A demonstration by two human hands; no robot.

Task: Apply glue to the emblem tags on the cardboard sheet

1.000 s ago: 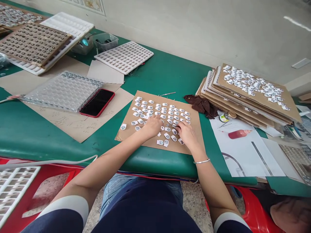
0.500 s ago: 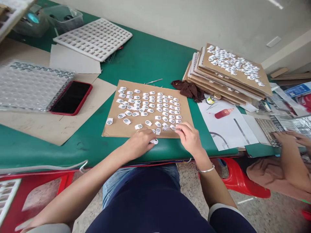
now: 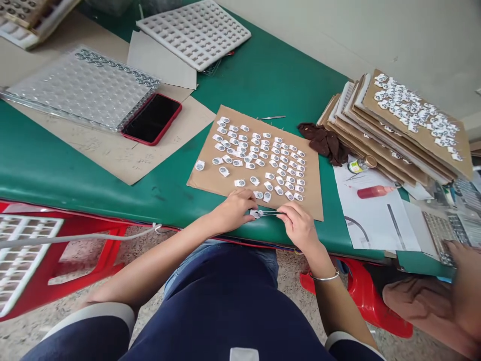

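Observation:
My left hand (image 3: 236,211) is closed, pinching a small white tag (image 3: 256,214) with a round dark-and-silver piece on it just off the cardboard's near edge. In my closed right hand (image 3: 299,226) are thin metal tweezers (image 3: 272,212), pointing left with their tips at the held tag. Whether the tips grip anything is too small to tell. Just beyond both hands lies a brown cardboard sheet (image 3: 206,181). Rows of similar white tags with round printed or metal faces cover much of it.
A phone in a red case (image 3: 152,119) and a clear blister tray (image 3: 82,93) lie left. Beyond are a white slotted tray (image 3: 195,32) and a thin metal tool (image 3: 272,118). Right are brown cloth (image 3: 325,143), stacked boards (image 3: 361,108), a small jar (image 3: 361,164) and a co-worker's hand (image 3: 464,253).
The camera view has shifted. My right hand has brought the tweezers from the tags near the cardboard's front edge to the tag in my left hand, which stays pinched.

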